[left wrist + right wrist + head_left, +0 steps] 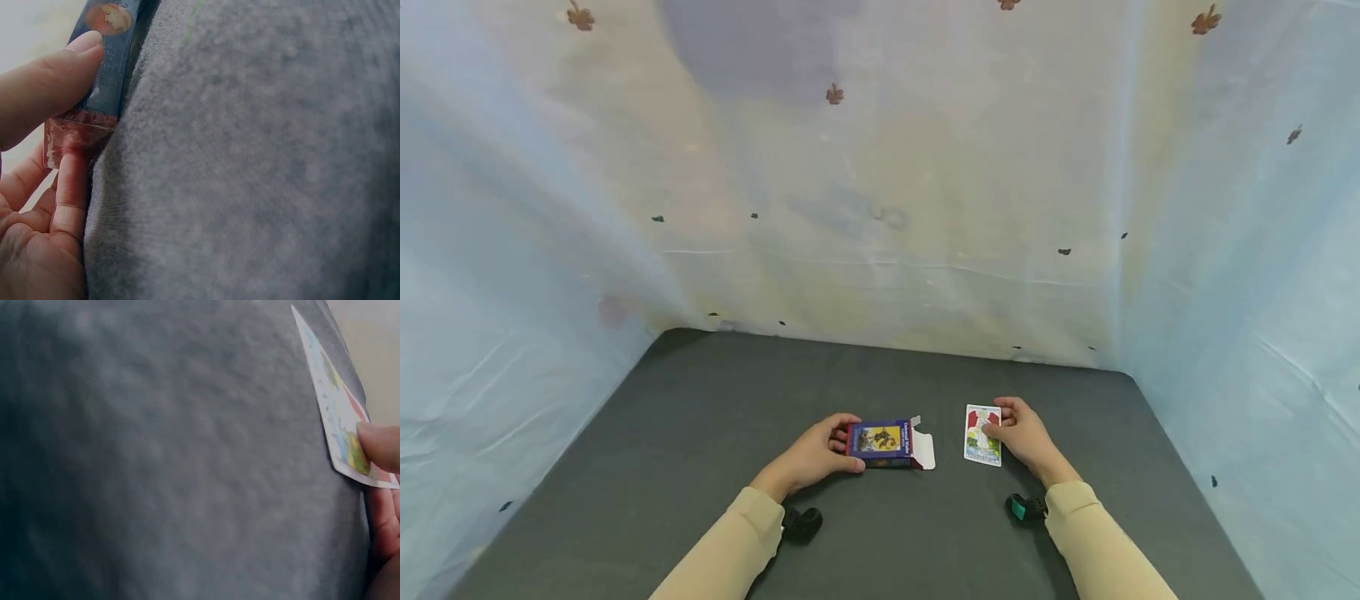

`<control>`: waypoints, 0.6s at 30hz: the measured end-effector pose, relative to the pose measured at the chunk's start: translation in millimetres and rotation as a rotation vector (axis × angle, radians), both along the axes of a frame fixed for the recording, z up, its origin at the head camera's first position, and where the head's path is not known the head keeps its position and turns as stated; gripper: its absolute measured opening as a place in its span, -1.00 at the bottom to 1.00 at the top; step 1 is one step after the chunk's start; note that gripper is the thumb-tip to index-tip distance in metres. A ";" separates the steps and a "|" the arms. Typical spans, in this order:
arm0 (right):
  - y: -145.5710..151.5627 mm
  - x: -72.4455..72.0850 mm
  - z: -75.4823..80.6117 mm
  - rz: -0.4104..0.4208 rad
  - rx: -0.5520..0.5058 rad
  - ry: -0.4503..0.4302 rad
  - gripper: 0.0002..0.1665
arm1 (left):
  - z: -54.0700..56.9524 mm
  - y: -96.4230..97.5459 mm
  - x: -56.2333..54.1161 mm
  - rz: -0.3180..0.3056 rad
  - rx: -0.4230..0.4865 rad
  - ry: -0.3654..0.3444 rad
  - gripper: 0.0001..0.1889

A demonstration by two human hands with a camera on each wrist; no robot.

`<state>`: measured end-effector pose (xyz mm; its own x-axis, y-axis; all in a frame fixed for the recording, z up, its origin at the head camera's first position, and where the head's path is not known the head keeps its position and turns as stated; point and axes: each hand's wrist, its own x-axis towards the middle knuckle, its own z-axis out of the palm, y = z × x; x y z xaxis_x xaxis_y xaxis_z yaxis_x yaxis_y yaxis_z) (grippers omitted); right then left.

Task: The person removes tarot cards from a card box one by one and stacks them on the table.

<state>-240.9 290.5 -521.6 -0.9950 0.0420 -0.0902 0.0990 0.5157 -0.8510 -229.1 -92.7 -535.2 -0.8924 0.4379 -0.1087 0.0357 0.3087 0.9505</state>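
Observation:
On the dark table lies a blue and red card box (880,440) with a picture on its top; its white end flap (924,450) stands open to the right. My left hand (814,454) grips the box's left end, and in the left wrist view the thumb (69,72) presses its side, where a small round face picture shows. To the right, my right hand (1026,435) pinches a white-bordered picture card (979,448) by its right edge, thumb on the printed face. In the right wrist view the card (337,419) is seen at a slant. Whatever lies inside the box is hidden.
The grey cloth-covered table (880,533) reaches back to a pale patterned curtain (880,208), which also hangs at both sides. A dark strapped device (801,525) sits below the left wrist, and another one (1024,508) below the right.

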 end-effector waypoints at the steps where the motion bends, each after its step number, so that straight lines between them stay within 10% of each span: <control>1: 0.0 0.6 -1.0 -0.005 0.000 0.007 -0.32 | 0.2 0.0 0.4 -0.002 0.005 -0.001 -0.24; 18: -6.4 1.9 -3.3 -0.049 0.021 0.011 -0.32 | -1.7 -0.8 -1.0 0.011 -0.010 0.014 -0.21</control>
